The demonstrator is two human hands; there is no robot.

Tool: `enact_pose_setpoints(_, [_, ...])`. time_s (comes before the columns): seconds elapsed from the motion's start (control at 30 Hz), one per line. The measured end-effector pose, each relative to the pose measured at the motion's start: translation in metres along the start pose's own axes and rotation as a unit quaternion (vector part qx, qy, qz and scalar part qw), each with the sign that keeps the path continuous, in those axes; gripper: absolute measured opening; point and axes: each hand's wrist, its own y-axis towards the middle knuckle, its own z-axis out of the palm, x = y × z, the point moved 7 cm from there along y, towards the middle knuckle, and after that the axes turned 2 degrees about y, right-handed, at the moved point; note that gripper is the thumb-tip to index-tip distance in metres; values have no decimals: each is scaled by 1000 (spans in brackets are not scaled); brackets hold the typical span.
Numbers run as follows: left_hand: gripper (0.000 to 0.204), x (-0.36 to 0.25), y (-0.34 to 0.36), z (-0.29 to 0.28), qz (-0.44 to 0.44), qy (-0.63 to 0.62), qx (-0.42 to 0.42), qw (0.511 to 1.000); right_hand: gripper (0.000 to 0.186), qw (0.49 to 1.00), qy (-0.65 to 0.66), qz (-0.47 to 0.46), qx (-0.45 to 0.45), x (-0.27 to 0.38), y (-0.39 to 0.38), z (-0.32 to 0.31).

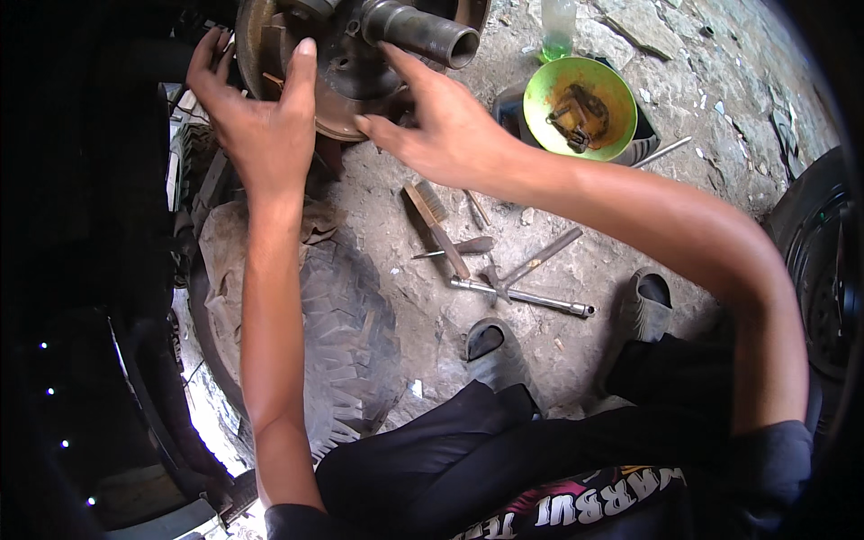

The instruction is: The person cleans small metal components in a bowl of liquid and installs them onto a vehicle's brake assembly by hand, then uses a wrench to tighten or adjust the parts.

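A rusty round brake assembly (337, 112) is at the top, with a thick metal spindle tube (418, 33) sticking out of its middle. My left hand (261, 130) grips its left edge, fingers round the outside and the straight thumb over the front. On the lower right side, my right hand (441, 121) holds the assembly with its thumb at the bottom rim and a finger reaching up near the tube. The other right fingers are hidden. A small orange piece (274, 80) shows beside my left thumb.
A green bowl (540, 112) of rusty parts stands at right, by a bottle (558, 31) with green liquid. On the rough floor lie a wire brush (436, 225), a screwdriver (468, 247), a hammer (540, 256) and a metal bar (540, 300). A large tyre (346, 333) lies near my left forearm.
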Motion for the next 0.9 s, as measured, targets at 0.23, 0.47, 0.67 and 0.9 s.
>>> enact_pose_setpoints(0.23, [75, -6, 13, 21, -25, 80, -9, 996, 75, 986, 89, -100, -100, -2, 16, 9])
enact_pose_setpoints(0.47, [78, -7, 15, 21, -12, 140, 21, 990, 80, 991, 93, -95, -24, -8, 20, 21])
enact_pose_setpoints(0.67, [75, -8, 14, 20, -30, 176, -3, 984, 83, 989, 95, -117, -11, -9, 23, 25])
enact_pose_setpoints(0.9, [65, -8, 17, 17, -9, 138, -32, 990, 78, 993, 59, -76, 66, -11, 22, 30])
